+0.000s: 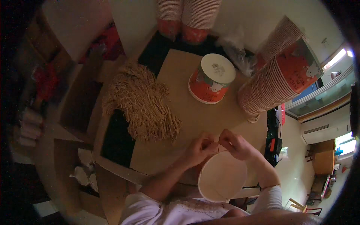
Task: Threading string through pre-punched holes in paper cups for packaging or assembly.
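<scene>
A white-lined paper bucket (222, 177) tips its open mouth up toward me, close against my body at the table's near edge. My left hand (202, 148) and my right hand (235, 144) meet above its far rim. Both are closed in a pinch on a thin cord (218, 148), of which only a short piece shows between the fingertips; the rest is hidden. Farther off, a heap of tan cords (144, 105) lies on the left of the cardboard table top (187, 120). Another bucket (212, 79), orange and green, stands upside down beyond my hands.
A tall leaning stack of nested buckets (268, 84) is at the right, with more stacks (195, 20) at the back. Crumpled clear plastic (240, 50) lies between them. Cardboard boxes (80, 101) sit left of the table, and a red-black device (275, 145) hangs by its right edge.
</scene>
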Demonstrator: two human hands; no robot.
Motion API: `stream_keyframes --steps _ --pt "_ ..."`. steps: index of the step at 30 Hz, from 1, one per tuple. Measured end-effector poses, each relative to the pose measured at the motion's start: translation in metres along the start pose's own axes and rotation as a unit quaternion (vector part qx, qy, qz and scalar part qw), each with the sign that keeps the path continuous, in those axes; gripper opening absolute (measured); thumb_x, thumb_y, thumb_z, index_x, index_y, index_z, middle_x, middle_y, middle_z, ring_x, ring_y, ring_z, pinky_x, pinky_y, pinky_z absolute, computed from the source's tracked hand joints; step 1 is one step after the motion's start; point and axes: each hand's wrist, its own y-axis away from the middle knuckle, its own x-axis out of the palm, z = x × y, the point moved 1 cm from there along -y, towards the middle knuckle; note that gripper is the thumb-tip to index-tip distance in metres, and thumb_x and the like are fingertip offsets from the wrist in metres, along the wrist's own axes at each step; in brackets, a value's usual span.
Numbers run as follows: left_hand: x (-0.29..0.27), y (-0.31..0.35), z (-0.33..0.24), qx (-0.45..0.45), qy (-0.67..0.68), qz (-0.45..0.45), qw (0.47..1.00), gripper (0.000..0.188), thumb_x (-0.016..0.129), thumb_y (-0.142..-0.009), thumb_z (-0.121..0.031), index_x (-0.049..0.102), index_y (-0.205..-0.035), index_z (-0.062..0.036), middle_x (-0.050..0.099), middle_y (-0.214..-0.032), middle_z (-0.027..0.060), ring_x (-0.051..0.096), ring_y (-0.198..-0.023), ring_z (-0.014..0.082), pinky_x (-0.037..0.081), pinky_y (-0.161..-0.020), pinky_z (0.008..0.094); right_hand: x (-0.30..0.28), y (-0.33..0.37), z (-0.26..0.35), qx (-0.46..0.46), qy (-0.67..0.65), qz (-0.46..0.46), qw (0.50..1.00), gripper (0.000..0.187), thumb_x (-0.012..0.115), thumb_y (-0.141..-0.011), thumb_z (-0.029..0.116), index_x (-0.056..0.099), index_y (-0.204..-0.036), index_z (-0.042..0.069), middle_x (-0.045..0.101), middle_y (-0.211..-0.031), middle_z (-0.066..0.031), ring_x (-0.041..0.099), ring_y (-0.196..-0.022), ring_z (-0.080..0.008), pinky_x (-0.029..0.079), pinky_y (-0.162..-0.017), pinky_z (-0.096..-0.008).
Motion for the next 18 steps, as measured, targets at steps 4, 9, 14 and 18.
stream_keyframes --steps 4,9,14,18 --pt "-0.024 -0.003 -0.020 0.046 -0.094 0.152 0.983 0.012 0.065 -0.077 -0.010 0.054 -0.078 -0.0043 0.050 -0.074 -0.0021 0.048 -0.070 0.0049 0.040 -0.057 0.0225 0.004 -0.001 0.002 -0.011 0.003 -0.001 1.000 0.011 0.047 -0.086 0.013 0.050 -0.087 0.002 0.054 -0.078 -0.0155 0.055 -0.074 -0.0329 0.044 -0.065 -0.0362" --pt "-0.022 -0.004 -0.034 0.164 -0.222 0.153 0.949 0.009 0.067 -0.074 -0.010 0.062 -0.081 -0.0060 0.052 -0.073 0.0021 0.052 -0.067 0.0124 0.042 -0.058 0.0263 0.006 -0.001 0.008 -0.049 -0.003 -0.042 0.998 0.007 0.050 -0.083 0.006 0.053 -0.087 0.001 0.056 -0.081 -0.0144 0.057 -0.073 -0.0319 0.045 -0.063 -0.0365" --pt "-0.021 -0.003 -0.029 0.218 -0.261 0.111 0.934 0.016 0.067 -0.073 -0.010 0.067 -0.089 -0.0115 0.054 -0.074 0.0071 0.055 -0.067 0.0198 0.044 -0.058 0.0304 0.008 0.000 0.009 -0.078 0.029 -0.089 0.993 0.006 0.053 -0.081 0.003 0.056 -0.086 0.001 0.057 -0.081 -0.0123 0.058 -0.072 -0.0272 0.046 -0.063 -0.0331" --pt "-0.017 0.002 -0.030 0.235 -0.360 0.089 0.898 0.020 0.066 -0.071 -0.011 0.066 -0.092 -0.0132 0.052 -0.073 0.0079 0.056 -0.065 0.0237 0.045 -0.058 0.0335 0.008 0.000 0.011 -0.092 0.028 -0.129 0.987 0.005 0.057 -0.078 0.002 0.059 -0.082 0.000 0.056 -0.079 -0.0108 0.058 -0.071 -0.0231 0.048 -0.062 -0.0304"
